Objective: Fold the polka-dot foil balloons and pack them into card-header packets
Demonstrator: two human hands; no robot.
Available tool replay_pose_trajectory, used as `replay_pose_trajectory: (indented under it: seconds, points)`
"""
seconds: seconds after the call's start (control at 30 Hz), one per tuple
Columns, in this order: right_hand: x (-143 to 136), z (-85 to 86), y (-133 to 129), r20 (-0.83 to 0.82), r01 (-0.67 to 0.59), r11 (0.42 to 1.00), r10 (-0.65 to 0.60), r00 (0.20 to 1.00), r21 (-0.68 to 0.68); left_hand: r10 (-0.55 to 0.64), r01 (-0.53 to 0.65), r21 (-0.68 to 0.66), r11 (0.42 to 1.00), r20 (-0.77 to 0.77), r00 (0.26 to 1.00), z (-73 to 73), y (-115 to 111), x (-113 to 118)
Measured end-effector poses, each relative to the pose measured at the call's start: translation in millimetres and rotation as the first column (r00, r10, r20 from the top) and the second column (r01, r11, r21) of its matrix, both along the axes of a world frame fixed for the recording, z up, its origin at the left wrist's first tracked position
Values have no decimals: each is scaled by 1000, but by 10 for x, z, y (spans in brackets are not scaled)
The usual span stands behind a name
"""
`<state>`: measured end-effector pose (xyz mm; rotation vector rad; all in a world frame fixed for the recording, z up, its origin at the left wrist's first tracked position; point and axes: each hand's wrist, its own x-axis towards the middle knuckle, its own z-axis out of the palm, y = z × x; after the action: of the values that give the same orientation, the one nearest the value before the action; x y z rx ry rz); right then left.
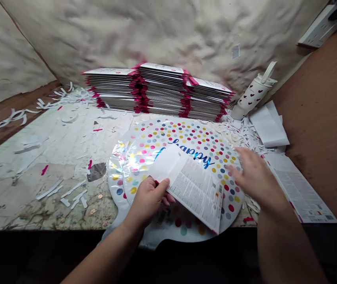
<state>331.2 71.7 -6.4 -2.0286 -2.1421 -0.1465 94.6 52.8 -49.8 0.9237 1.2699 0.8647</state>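
Observation:
My left hand [153, 197] grips the left edge of a white printed card sleeve [196, 189], thumb on top. The sleeve is tilted above a round, flat foil balloon [227, 161] with coloured dots and blue lettering. A second balloon edge [117, 165] shows at the left, beneath the first. My right hand [251, 169], slightly blurred, is raised over the balloon's right edge with its fingers apart and nothing in them. It does not touch the sleeve.
Three stacks of pink-edged packs [162, 88] stand at the back. Right of them are a white tumbler with hearts [249, 98], folded white paper [269, 124] and another printed sleeve [301, 189]. Paper strips [50, 189] litter the worktop [79, 154]. A brown panel [319, 106] bounds the right.

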Motion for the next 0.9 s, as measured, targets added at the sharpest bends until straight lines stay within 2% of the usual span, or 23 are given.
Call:
replay_pose_trajectory:
  seconds: [0.03, 0.07, 0.1, 0.13, 0.17, 0.2, 0.23, 0.27, 0.3, 0.33, 0.37, 0.43, 0.47, 0.53, 0.57, 0.63, 0.7, 0.77, 0.83, 0.87, 0.9]
  points:
    - [-102, -8, -84, -58, -196, 980, 194, 979, -29, -16, 16, 11, 1000, 13, 1000, 12, -17, 22]
    - [-234, -30, -157, -110, -368, 929, 362, 926, -46, -66, 66, 41, 997, 11, 998, 34, -35, 35]
    - [-369, -62, -207, -141, -457, 889, 450, 882, -20, -130, 132, 94, 987, -18, 991, 63, -49, 32]
    - [-486, -99, -225, -159, -486, 873, 486, 860, 39, -156, 170, 181, 969, -87, 984, 98, -53, 4]
    - [-569, -136, -211, -179, -496, 860, 510, 841, 118, -112, 166, 304, 938, -187, 976, 135, -44, -50]
    - [-611, -171, -169, -207, -507, 838, 542, 814, 202, 7, 133, 451, 882, -295, 955, 171, -20, -127]
    - [-615, -201, -110, -240, -529, 799, 594, 768, 284, 169, 104, 601, 792, -381, 909, 200, 17, -222]
    - [-591, -227, -46, -268, -555, 751, 652, 709, 357, 313, 119, 724, 680, -433, 845, 219, 63, -325]
    - [-552, -253, 11, -285, -575, 706, 700, 655, 413, 391, 195, 798, 570, -473, 790, 223, 109, -423]
    - [-511, -283, 51, -287, -591, 671, 734, 616, 447, 387, 321, 813, 486, -530, 755, 208, 147, -508]
    - [-478, -320, 67, -270, -608, 642, 758, 594, 467, 317, 466, 777, 423, -609, 727, 173, 170, -570]
    - [-452, -427, 21, -186, -664, 596, 791, 583, 452, 136, 685, 652, 326, -749, 648, 48, 156, -619]
    - [-457, -494, -36, -127, -704, 566, 809, 573, 429, 65, 745, 595, 301, -793, 606, -31, 119, -610]
    - [-482, -633, -178, -16, -763, 521, 830, 558, 383, -15, 806, 513, 296, -841, 541, -181, 11, -554]
    - [-494, -693, -246, 13, -771, 521, 826, 564, 365, -37, 826, 480, 297, -858, 512, -236, -45, -519]
    - [-507, -764, -330, -36, -752, 576, 801, 598, 319, -44, 843, 427, 327, -884, 465, -278, -121, -457]
    - [-510, -759, -318, -209, -700, 684, 729, 651, 207, -55, 826, 382, 414, -896, 441, -238, -119, -406]
    - [-517, -695, -220, -355, -609, 793, 576, 736, 24, -67, 777, 311, 547, -909, 411, -159, -40, -360]
    - [-532, -609, -94, -348, -462, 879, 400, 848, -115, -46, 714, 233, 660, -937, 348, -93, 82, -320]
    - [-543, -571, -41, -302, -404, 905, 351, 886, -133, -28, 685, 205, 699, -950, 312, -74, 144, -308]
    - [-556, -542, -3, -251, -390, 912, 352, 902, -124, -16, 665, 187, 723, -958, 287, -65, 200, -304]
